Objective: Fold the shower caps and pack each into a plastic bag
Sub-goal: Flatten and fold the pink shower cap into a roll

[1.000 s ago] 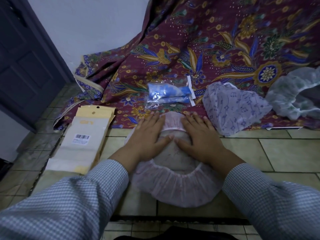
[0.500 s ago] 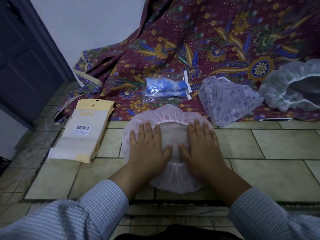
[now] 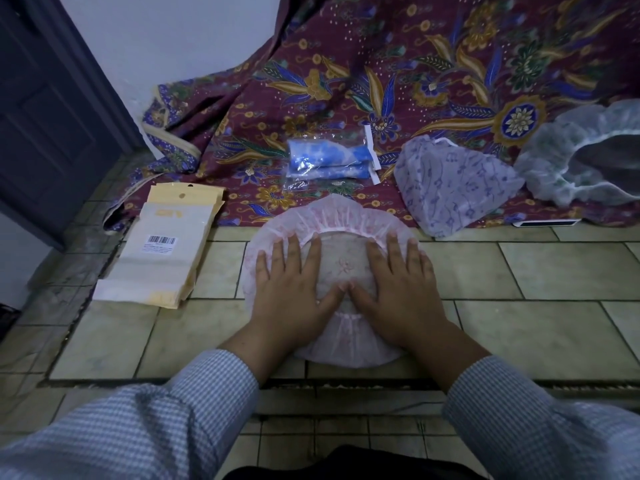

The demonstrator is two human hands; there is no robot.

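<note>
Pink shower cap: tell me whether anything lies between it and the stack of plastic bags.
Nothing visible does. The pink shower cap lies under both hands; only bare floor tile separates it from the stack of plastic bags to its left.

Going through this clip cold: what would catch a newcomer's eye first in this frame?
Front and centre, the left hand and right hand press flat on a pink shower cap spread on the tiled floor. Behind it sprawls a maroon floral cloth, on which lie a bagged blue cap and a purple-patterned cap. A stack of packaging bags lies to the left.
</note>
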